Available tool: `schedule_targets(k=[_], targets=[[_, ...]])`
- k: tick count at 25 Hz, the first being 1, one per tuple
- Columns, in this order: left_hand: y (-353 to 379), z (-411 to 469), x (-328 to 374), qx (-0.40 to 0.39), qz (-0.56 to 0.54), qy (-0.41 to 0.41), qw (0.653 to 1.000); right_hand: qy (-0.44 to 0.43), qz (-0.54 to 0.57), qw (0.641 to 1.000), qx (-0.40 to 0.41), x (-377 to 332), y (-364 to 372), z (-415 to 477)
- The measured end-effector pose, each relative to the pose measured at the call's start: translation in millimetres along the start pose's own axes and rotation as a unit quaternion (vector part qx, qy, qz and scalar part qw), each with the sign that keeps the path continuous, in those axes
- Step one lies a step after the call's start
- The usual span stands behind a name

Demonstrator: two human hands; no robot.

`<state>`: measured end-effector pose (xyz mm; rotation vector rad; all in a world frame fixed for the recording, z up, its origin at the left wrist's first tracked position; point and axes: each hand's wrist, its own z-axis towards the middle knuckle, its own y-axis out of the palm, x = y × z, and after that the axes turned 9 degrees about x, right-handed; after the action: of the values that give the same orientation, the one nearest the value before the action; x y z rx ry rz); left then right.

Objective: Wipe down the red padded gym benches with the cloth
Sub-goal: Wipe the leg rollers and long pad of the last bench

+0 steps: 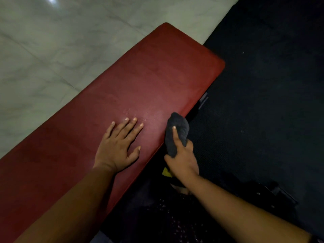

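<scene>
Bench pad [140, 76]: your left hand [117, 148] lies spread flat on it, likely bracing you, while your right hand [182, 160] grips the bunched cloth [177, 132] at its edge.

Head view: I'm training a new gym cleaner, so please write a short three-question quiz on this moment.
1. True or false: the left hand lies flat on the red bench.
2. Which hand grips the dark cloth? A) left hand B) right hand C) both hands
3. Short answer: is the cloth at the middle of the padded top or at its edge?

Key: 1 true; 2 B; 3 at its edge.
</scene>
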<state>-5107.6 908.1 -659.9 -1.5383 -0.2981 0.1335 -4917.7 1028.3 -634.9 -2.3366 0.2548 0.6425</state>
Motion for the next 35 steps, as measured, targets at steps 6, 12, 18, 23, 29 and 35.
schedule_targets(k=[6,12,18,23,29,35], targets=[[1.1,1.8,1.0,0.004,0.004,-0.005,1.0,0.04,0.049,0.998,0.031,-17.2,8.3,2.1],[3.4,3.2,0.2,0.003,0.011,-0.006,1.0,-0.009,0.022,0.999,-0.022,-4.3,14.7,-8.3],[6.2,0.6,-3.4,0.007,0.018,-0.001,1.0,-0.014,0.007,1.0,-0.025,-15.3,17.7,-21.7],[8.8,-1.2,-3.4,0.014,0.015,0.007,1.0,-0.083,-0.013,0.996,-0.037,12.1,27.5,-34.8],[7.7,-0.2,-5.5,0.016,-0.006,0.006,1.0,-0.004,0.091,0.996,-0.024,-3.4,31.8,-37.8],[7.5,0.3,-5.9,0.028,-0.02,0.009,0.999,-0.04,0.099,0.991,-0.075,3.2,69.1,-84.1]])
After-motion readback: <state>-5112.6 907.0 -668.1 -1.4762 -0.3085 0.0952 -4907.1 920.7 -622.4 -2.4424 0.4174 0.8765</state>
